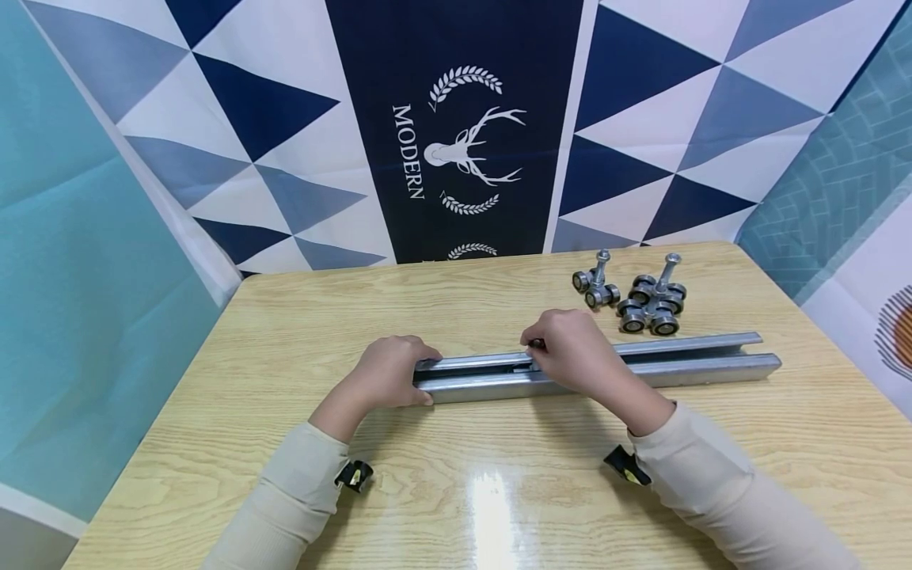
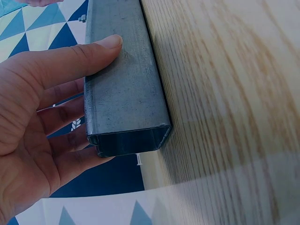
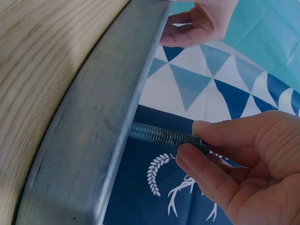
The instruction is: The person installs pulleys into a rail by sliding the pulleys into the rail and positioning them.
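A long galvanized steel channel rail (image 1: 492,389) lies across the table with its slotted side up. My left hand (image 1: 388,368) grips the rail's left end; in the left wrist view the thumb (image 2: 105,49) presses one side wall and the fingers reach over the slotted side. Over the middle of the rail is my right hand (image 1: 570,348). Its thumb and finger pinch the end of a threaded bolt (image 3: 159,134), which stands out of the slot. Whatever the bolt is attached to inside the rail is mostly hidden.
Behind the rail's right half, wheeled roller trolleys with bolts sit on the wooden table (image 1: 285,317): one (image 1: 597,283) on its own, and a cluster (image 1: 651,301) to its right. A patterned cloth (image 1: 456,198) hangs at the table's far edge.
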